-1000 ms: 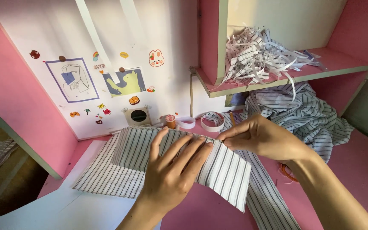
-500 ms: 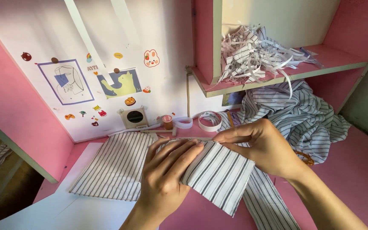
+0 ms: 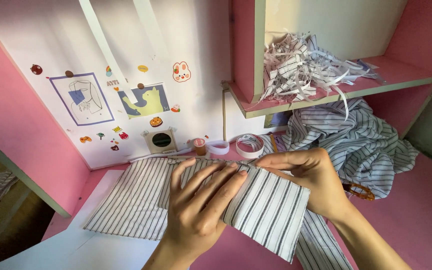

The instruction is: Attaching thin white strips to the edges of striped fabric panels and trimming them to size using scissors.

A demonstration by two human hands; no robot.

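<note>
A piece of white fabric with dark stripes (image 3: 141,200) lies across the pink desk, partly on a white sheet (image 3: 101,245). My left hand (image 3: 201,205) rests flat on the middle of it, fingers spread and pointing up toward the folded top edge. My right hand (image 3: 311,177) pinches that top edge just right of my left fingertips, thumb and forefinger closed on the fold. The right part of the fabric (image 3: 271,210) hangs over the desk toward me.
A heap of the same striped cloth (image 3: 356,140) lies at the back right under a pink shelf (image 3: 326,95) holding shredded fabric strips (image 3: 301,65). Tape rolls (image 3: 250,145), a small brown spool (image 3: 199,146) and a small square box (image 3: 161,141) stand by the stickered white wall. Orange scissor handles (image 3: 360,190) peek out at right.
The view has shifted slightly. Both hands stay on the striped fabric; my right hand has slid a little along the folded top edge, still pinching it.
</note>
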